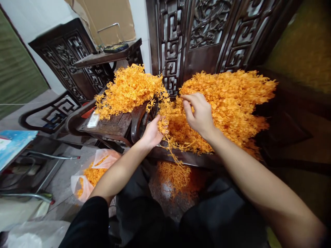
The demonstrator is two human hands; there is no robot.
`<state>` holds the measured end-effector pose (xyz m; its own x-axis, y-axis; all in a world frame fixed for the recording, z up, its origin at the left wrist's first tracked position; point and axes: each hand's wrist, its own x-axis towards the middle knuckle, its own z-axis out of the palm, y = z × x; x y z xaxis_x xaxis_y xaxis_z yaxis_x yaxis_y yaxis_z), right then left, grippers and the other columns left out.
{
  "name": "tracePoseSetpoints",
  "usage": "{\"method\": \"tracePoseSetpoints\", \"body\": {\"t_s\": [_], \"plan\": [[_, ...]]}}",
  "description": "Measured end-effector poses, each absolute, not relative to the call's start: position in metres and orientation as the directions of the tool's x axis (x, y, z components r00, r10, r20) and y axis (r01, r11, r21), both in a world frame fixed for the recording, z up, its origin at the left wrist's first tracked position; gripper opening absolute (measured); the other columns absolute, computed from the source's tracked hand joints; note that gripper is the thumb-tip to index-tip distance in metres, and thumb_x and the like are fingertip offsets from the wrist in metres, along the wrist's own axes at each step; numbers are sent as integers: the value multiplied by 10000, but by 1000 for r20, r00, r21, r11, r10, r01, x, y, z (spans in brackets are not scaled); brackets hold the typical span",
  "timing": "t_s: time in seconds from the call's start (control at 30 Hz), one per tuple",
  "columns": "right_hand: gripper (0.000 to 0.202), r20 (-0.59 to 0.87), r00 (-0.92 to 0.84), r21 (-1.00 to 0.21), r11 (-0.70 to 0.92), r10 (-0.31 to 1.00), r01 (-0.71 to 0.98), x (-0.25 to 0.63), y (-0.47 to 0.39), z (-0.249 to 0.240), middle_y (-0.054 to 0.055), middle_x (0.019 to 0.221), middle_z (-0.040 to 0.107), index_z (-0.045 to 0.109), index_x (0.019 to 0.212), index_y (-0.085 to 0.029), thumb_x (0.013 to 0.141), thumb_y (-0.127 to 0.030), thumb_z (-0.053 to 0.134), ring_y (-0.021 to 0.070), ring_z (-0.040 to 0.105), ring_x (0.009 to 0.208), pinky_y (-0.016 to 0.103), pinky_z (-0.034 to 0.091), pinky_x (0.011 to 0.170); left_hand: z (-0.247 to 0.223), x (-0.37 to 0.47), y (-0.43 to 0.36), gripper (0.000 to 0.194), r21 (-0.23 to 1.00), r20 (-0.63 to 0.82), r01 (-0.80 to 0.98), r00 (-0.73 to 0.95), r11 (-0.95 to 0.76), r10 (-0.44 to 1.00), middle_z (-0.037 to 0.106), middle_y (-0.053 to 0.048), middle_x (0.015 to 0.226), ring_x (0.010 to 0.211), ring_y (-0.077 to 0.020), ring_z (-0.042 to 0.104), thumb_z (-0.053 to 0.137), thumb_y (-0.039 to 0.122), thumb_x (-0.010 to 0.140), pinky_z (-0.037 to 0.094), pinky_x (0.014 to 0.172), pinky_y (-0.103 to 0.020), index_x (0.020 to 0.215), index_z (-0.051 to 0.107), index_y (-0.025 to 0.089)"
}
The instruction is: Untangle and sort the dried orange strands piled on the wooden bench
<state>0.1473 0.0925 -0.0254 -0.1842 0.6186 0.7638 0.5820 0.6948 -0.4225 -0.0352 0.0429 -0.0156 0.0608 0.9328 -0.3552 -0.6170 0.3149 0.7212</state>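
Note:
My left hand (153, 133) is closed on a cluster of orange plastic sprigs (163, 125), from which thin strands trail down past the bench edge. Just right of it, my right hand (198, 113) hovers with bent fingers drawn together; whatever the fingertips hold, if anything, is too small to make out. A large heap of orange plastic sprigs (232, 106) covers the wooden bench beneath and behind my right hand. Another orange pile (129, 89) lies on the dark wooden surface to the left, beyond my left hand.
A translucent bag (99, 172) of orange pieces sits on the floor at left. More orange strands (174, 175) lie below the bench edge (181, 155). Carved wooden backrests (204, 58), a small side table (108, 57) and a blue-topped folding table (19, 144) stand around.

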Motion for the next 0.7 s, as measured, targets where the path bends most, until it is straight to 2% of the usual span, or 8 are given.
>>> {"method": "tracePoseSetpoints", "body": {"t_s": [0.03,0.1,0.17,0.2,0.3,0.43,0.6,0.7], "plan": [[404,752,-268,-395,737,602,548,146,78,-19,116,1140,673,644,1360,-236,1052,-432,471,279,648,1047,478,550,952,-16,-33,43,267,718,-365,-620,52,316,930,583,-17,680,508,-98,508,549,329,1042,351,470,-221,900,650,126],[574,642,-477,-350,783,600,514,141,54,-14,122,1211,652,586,1451,-244,971,-558,618,273,668,964,439,584,829,-18,-26,42,294,739,-370,-605,1,296,929,610,-23,702,531,-100,525,540,358,1052,374,487,-217,912,657,128],[653,546,-585,-345,797,600,495,135,39,-19,148,1314,614,568,1485,-234,930,-559,687,294,678,1011,442,600,815,-20,-17,42,315,769,-363,-576,-36,277,931,648,-43,757,600,-114,573,545,378,1053,418,534,-214,915,667,122],[593,541,-591,-362,800,599,479,133,35,-24,149,1322,611,590,1467,-235,951,-514,678,298,677,1051,448,604,848,-21,-13,42,324,773,-360,-569,-32,279,932,657,-49,777,628,-117,587,546,380,1053,430,551,-212,905,668,118],[333,614,-518,-448,803,596,393,135,34,-35,116,1228,660,699,1328,-258,1018,-332,601,260,671,1094,435,588,946,-25,-2,41,314,759,-344,-577,36,301,938,649,-42,777,624,-102,576,537,337,1059,419,537,-194,865,649,117],[187,669,-370,-564,764,645,313,148,38,-37,84,1059,716,797,1055,-232,977,-220,627,219,690,964,411,577,881,-26,7,40,251,787,-322,-514,129,341,938,598,-11,721,552,-81,531,583,306,1031,382,477,-181,858,625,130],[50,507,-154,-842,525,848,126,156,39,-32,51,878,754,799,786,-215,821,-213,764,213,706,849,421,561,854,-23,13,45,261,906,-307,-249,167,341,937,515,33,638,392,-24,355,668,386,979,110,380,-149,877,612,152],[53,385,-78,-923,386,919,-12,160,32,-19,51,830,756,788,748,-213,759,-260,811,211,696,780,431,574,817,-24,11,60,317,924,-292,-211,142,318,946,458,54,579,365,-17,327,723,426,941,93,388,-150,840,602,152]]}}
